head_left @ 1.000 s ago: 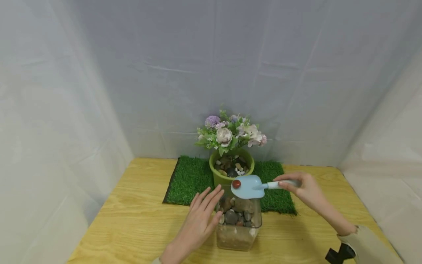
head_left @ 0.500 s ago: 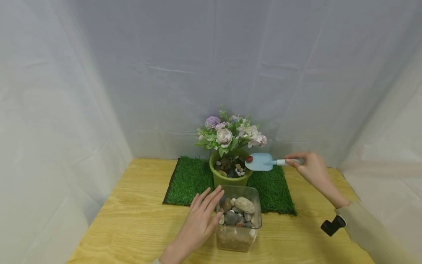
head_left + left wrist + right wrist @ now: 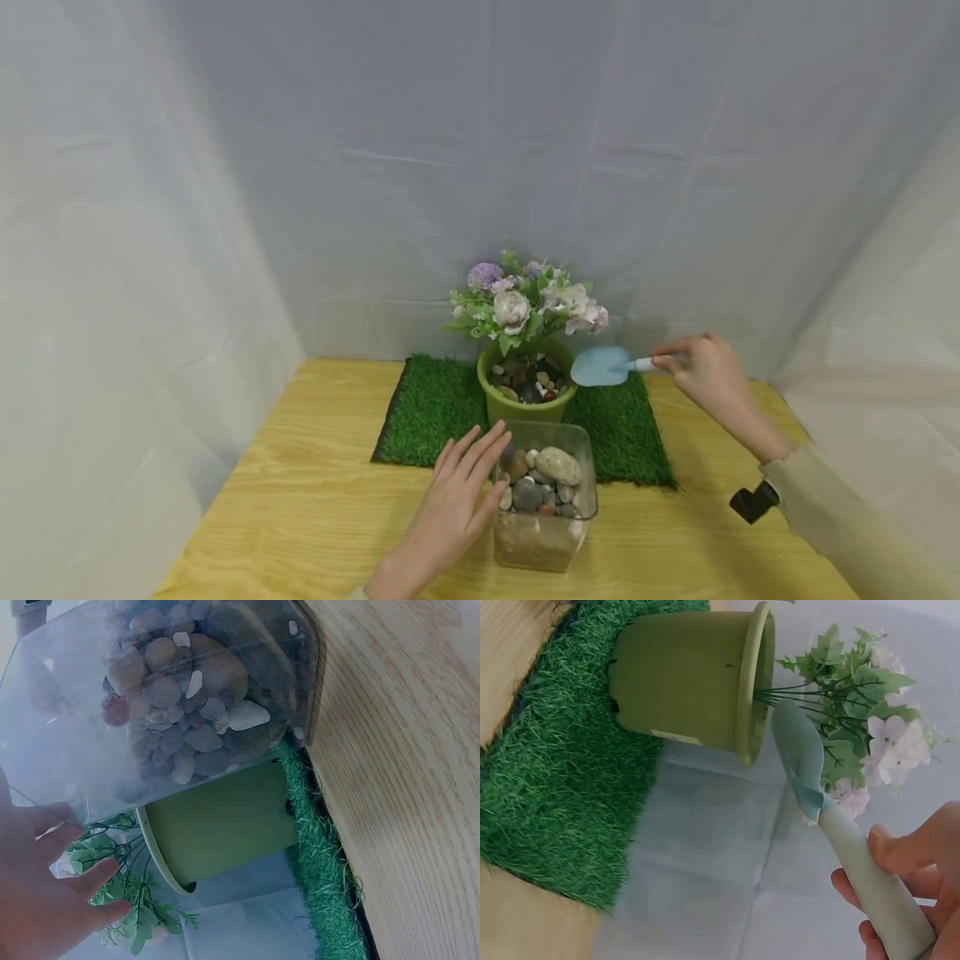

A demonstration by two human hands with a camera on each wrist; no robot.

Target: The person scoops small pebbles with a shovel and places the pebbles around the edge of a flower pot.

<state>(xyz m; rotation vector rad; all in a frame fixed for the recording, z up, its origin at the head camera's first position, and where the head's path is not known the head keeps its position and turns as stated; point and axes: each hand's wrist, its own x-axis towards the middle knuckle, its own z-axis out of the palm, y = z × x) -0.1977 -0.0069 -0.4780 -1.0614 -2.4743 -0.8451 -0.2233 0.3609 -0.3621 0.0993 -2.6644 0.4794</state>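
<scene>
In the head view my right hand (image 3: pixel 712 379) grips the white handle of a light blue trowel (image 3: pixel 602 367). Its blade is bare and hangs by the right rim of a green flowerpot (image 3: pixel 525 412); the right wrist view shows the blade tip (image 3: pixel 789 724) at the pot's mouth. Inside the pot, dark and pale stones surround artificial flowers (image 3: pixel 512 310), with a small red stone (image 3: pixel 550 395) near the front right. My left hand (image 3: pixel 450 500) lies with straight fingers along the left side of a clear plastic container (image 3: pixel 542 542) of mixed pebbles (image 3: pixel 528 495).
Under the pot lies a green artificial grass mat (image 3: pixel 438 417) on a wooden table (image 3: pixel 300 500). Pale sheeting (image 3: pixel 375 208) hangs behind and along both sides. The container stands directly in front of the pot.
The trowel has moved from above the container to the pot's right rim. The red stone has left its blade and shows in the pot. My left hand stays in place.
</scene>
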